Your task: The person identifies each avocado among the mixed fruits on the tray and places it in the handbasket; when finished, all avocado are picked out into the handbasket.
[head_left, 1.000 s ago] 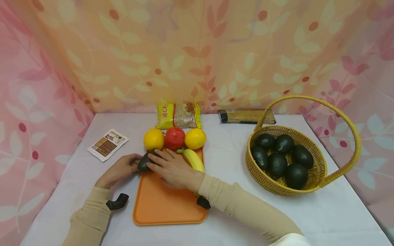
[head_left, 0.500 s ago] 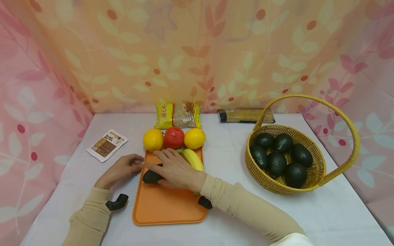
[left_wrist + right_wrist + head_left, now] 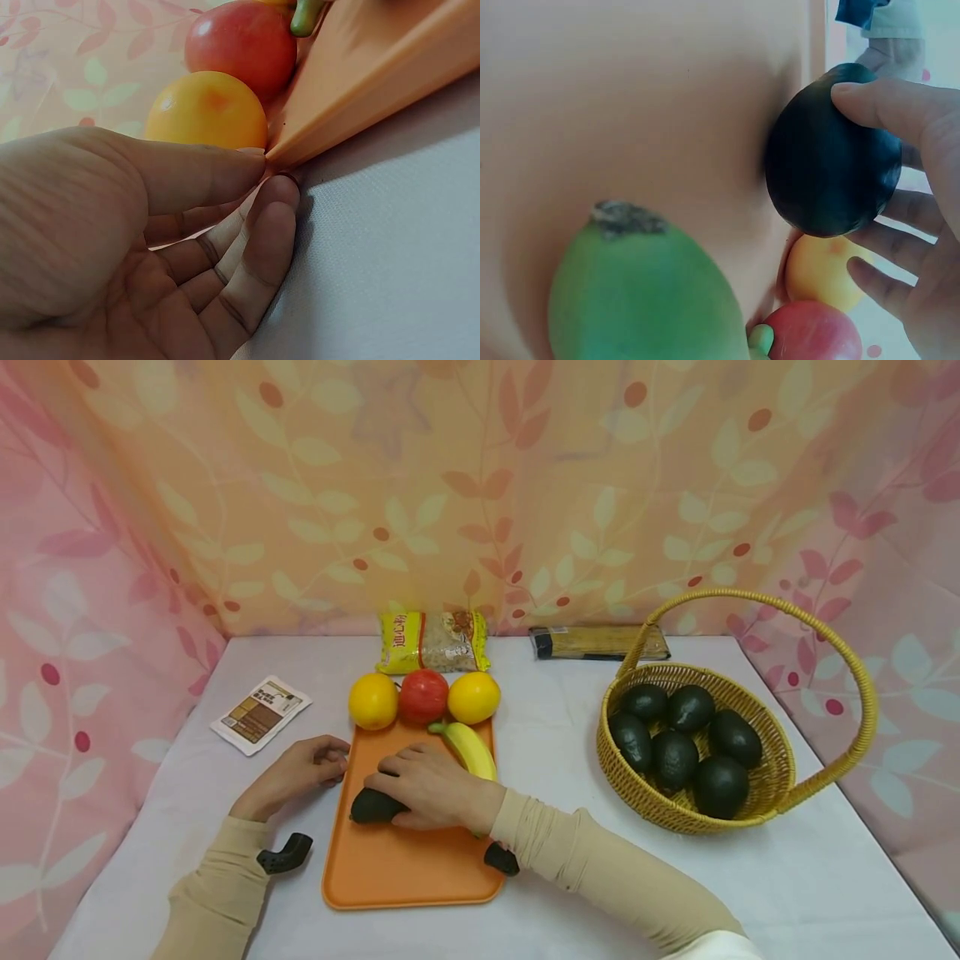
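Note:
My right hand (image 3: 431,789) grips a dark avocado (image 3: 375,806) over the orange tray (image 3: 412,872). In the right wrist view the thumb lies across the avocado (image 3: 832,154) and the fingers bend round its far side. My left hand (image 3: 300,772) is at the tray's left edge; the left wrist view has its thumb and fingertips pinching the tray rim (image 3: 360,105). A banana (image 3: 472,752) lies along the tray's right side, partly hidden by my right hand and wrist. Two yellow round fruits (image 3: 372,701) flank a red round fruit (image 3: 423,696) across the tray's far end.
A wicker basket (image 3: 611,768) with a tall handle stands at the right, with several avocados (image 3: 675,760) inside. Behind the tray lies a yellow food bag (image 3: 433,642). A dark-ended packet (image 3: 600,643) is at the back, and a white-brown sachet (image 3: 261,714) lies left.
The avocado has moved from the tray's left rim down and inward over the tray, and my right hand has curled round it. My left hand has left the avocado, staying at the tray edge.

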A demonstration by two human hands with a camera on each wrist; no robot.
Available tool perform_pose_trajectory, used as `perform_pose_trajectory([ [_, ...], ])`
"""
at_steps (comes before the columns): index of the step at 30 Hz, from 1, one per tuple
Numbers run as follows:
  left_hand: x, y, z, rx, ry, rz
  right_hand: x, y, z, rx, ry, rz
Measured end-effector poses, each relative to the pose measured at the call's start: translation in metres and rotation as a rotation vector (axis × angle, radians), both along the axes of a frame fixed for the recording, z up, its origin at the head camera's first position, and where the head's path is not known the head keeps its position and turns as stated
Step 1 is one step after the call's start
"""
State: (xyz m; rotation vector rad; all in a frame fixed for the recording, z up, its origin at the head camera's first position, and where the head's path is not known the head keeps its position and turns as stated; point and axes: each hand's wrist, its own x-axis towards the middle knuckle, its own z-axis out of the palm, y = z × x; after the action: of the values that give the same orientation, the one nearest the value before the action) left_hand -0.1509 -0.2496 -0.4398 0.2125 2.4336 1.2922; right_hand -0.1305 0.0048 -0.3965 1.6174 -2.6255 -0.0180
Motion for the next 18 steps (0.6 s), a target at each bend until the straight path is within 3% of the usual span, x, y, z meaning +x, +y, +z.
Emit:
perform_pose_trajectory([
  [9,-0.002,-0.002,-0.002,-0.016,-0.002,0.010,-0.004,0.013,0.021,-0.065,-0.042,-0.038],
  [18,0.000,-0.001,0.000,-0.003,0.016,-0.002,-0.011,0.062,0.054,-0.329,0.014,-0.086],
])
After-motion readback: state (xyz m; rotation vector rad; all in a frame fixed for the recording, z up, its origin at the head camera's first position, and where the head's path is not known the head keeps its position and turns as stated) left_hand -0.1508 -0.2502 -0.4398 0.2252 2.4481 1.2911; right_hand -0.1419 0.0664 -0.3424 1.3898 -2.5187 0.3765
